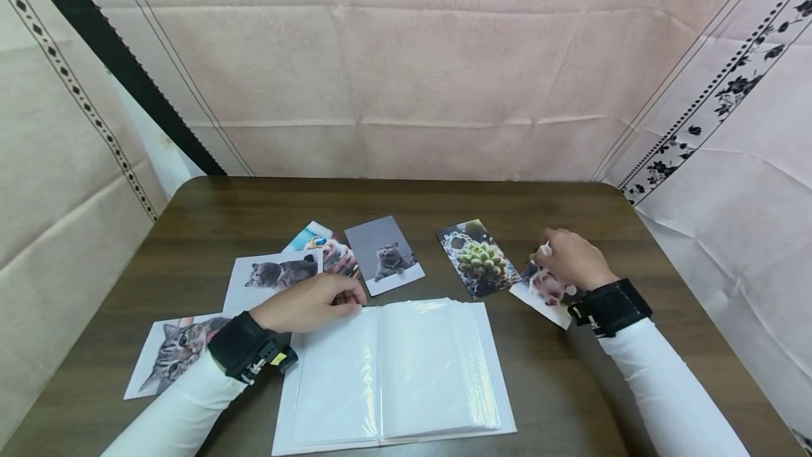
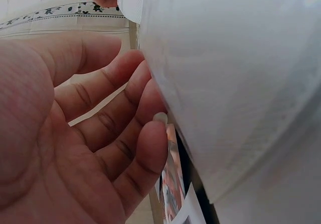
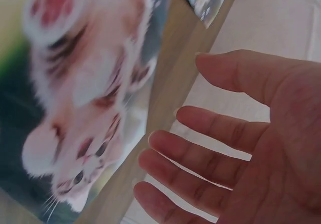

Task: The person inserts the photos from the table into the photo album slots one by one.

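Observation:
An album (image 1: pixel 431 365) with clear plastic sleeves lies spread on the table, both visible pages showing blank white. At its upper left edge is my left hand (image 1: pixel 311 305). In the left wrist view that hand (image 2: pixel 95 128) has loosely bent fingers, their tips against or right beside the album's edge (image 2: pixel 225 93), with the thumb apart. Over a kitten photo (image 1: pixel 539 295) to the right hovers my right hand (image 1: pixel 577 259). Seen from the right wrist, its fingers (image 3: pixel 200 163) are extended and spread near the photo (image 3: pixel 85 98), gripping nothing.
A succulent photo (image 1: pixel 480 259) lies beside the kitten photo. Behind the album is a grey cat photo (image 1: pixel 385 252), and a colourful photo (image 1: pixel 339 252) sits partly under a lying-cat photo (image 1: pixel 250 277). A tabby photo (image 1: pixel 174 355) lies left, partly behind my forearm. Patterned cloth (image 1: pixel 412 76) hangs behind the table.

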The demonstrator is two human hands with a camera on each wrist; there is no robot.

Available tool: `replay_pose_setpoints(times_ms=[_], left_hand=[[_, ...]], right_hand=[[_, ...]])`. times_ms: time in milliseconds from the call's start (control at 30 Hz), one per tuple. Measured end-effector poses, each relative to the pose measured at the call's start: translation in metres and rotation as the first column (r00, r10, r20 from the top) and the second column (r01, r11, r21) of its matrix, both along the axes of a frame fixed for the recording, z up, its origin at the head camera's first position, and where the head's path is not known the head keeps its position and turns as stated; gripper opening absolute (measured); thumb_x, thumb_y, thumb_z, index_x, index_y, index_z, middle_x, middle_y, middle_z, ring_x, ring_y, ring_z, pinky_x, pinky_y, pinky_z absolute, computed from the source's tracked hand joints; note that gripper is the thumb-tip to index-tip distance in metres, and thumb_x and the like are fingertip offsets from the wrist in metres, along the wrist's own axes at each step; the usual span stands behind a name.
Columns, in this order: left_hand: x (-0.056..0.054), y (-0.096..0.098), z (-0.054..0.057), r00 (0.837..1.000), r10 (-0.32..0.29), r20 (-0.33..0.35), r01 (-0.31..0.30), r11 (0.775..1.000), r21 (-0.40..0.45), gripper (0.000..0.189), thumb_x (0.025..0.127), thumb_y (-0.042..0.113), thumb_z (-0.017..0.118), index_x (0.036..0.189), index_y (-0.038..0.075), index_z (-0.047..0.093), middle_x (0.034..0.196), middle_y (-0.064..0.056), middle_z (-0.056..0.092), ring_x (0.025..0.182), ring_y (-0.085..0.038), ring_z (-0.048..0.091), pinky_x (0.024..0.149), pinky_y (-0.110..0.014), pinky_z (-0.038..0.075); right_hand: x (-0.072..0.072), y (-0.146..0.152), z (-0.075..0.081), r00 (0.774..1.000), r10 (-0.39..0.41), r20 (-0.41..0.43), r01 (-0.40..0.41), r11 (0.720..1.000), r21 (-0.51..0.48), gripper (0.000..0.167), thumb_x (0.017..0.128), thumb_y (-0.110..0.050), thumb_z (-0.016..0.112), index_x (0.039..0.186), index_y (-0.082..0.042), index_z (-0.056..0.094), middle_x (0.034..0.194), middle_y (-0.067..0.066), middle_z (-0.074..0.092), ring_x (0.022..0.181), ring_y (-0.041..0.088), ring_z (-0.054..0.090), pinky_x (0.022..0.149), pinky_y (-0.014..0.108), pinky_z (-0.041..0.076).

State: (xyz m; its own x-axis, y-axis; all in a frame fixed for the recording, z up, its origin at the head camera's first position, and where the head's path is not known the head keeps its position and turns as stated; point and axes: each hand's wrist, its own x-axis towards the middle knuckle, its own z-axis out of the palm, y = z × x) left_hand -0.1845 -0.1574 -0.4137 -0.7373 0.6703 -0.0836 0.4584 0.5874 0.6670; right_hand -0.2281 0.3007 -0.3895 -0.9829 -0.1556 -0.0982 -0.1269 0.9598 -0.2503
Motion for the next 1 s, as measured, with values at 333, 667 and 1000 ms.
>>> replay_pose_setpoints(times_ms=[333, 667, 1000], left_hand=[[0.001, 0.001, 0.002, 1.0, 0.002, -0.002, -0.002, 1.0, 0.0, 0.013, 0.101, 0.012, 0.062, 0.107, 0.019, 0.071, 0.096, 0.008, 0.066, 0.083, -0.009, 0.058, 0.074, -0.023, 0.049], [0.001, 0.003, 0.001, 1.0, -0.011, -0.008, 0.011, 1.0, -0.002, 0.013, 0.101, 0.013, 0.061, 0.106, 0.02, 0.07, 0.096, 0.008, 0.065, 0.082, -0.009, 0.057, 0.073, -0.023, 0.049], [0.001, 0.002, 0.001, 1.0, -0.002, -0.003, 0.002, 1.0, -0.008, 0.013, 0.101, 0.012, 0.061, 0.108, 0.018, 0.071, 0.098, 0.006, 0.067, 0.083, -0.01, 0.058, 0.075, -0.024, 0.049]], right_hand=[[-0.011, 0.02, -0.003, 0.99, -0.038, 0.132, 0.037, 0.999, 0.016, 0.059, 0.094, -0.031, 0.069, 0.134, 0.01, 0.053, 0.127, 0.034, 0.057, 0.104, 0.042, 0.061, 0.082, 0.056, 0.054], [-0.015, 0.034, -0.006, 0.978, -0.038, 0.203, 0.014, 0.993, 0.119, 0.092, 0.081, -0.049, 0.081, 0.139, 0.013, 0.045, 0.139, 0.042, 0.04, 0.124, 0.055, 0.043, 0.095, 0.069, 0.045], [-0.017, 0.04, -0.007, 0.966, -0.066, 0.251, 0.046, 0.995, 0.084, 0.106, 0.074, -0.06, 0.082, 0.143, 0.006, 0.036, 0.138, 0.041, 0.038, 0.123, 0.055, 0.036, 0.097, 0.071, 0.042]])
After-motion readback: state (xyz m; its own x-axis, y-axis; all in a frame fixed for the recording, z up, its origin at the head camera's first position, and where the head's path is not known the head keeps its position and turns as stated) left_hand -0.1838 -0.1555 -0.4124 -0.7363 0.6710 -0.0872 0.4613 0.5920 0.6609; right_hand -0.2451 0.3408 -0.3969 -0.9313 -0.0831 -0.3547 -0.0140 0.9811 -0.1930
